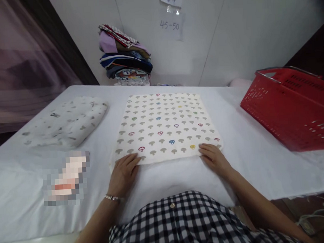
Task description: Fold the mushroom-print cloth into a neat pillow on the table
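- Left of frame: a folded white printed cloth (66, 121) lies on the white-covered tabletop (251, 160), well apart from the hands, with bare cover around it.
- Lower centre-left: the left hand (123, 172) lies flat, grip open and fingers spread, holding nothing and pressing the near left corner of the mushroom-print cloth (164, 125).
- Centre: that cloth lies flat and square, its near edge close to the tabletop's front edge.
- Upper centre: a stack of folded clothes (126, 56) stands against the white wall (228, 31).
- Lower centre-right: the right hand (214, 158) lies likewise flat, grip open, on the near right corner.
- Right: a red basket (291, 107) sits tilted, with bare cover between it and the cloth; its contents are hidden.
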{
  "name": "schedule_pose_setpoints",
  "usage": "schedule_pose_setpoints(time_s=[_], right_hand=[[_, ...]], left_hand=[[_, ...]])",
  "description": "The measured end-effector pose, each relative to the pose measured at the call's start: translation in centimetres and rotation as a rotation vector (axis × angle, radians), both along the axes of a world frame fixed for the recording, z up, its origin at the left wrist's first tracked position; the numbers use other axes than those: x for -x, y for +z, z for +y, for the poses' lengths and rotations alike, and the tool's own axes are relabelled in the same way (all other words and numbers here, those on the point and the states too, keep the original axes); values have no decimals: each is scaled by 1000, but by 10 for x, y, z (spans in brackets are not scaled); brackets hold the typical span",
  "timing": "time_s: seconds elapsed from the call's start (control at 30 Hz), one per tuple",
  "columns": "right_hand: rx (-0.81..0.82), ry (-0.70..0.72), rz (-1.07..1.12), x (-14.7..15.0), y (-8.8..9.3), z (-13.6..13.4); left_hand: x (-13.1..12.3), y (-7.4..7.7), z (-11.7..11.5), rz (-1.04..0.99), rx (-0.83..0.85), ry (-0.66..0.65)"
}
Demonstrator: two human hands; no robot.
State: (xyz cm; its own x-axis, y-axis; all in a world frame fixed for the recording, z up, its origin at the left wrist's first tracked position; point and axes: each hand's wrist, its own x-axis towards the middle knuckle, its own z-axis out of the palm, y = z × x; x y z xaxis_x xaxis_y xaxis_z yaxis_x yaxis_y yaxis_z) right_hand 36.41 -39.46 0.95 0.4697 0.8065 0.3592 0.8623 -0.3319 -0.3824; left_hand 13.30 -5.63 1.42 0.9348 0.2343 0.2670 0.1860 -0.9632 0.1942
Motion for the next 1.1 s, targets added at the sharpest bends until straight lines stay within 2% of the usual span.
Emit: schedule_pose_setpoints(time_s=[0.27,0.53,0.7,0.83,1.1], right_hand=[[-11,-94,165,-9,2,6],[52,-26,6,1,7,9],[44,57,-26,12,4,31],[68,77,-43,17,3,54],[71,120,-86,32,6,77]], left_hand=[[-4,4,2,2,105,45],[-2,-2,-4,-46,60,0],[-15,7,-18,-68,67,-62],[-27,14,-21,-118,84,-61],[-28,0,-26,-226,166,-20]])
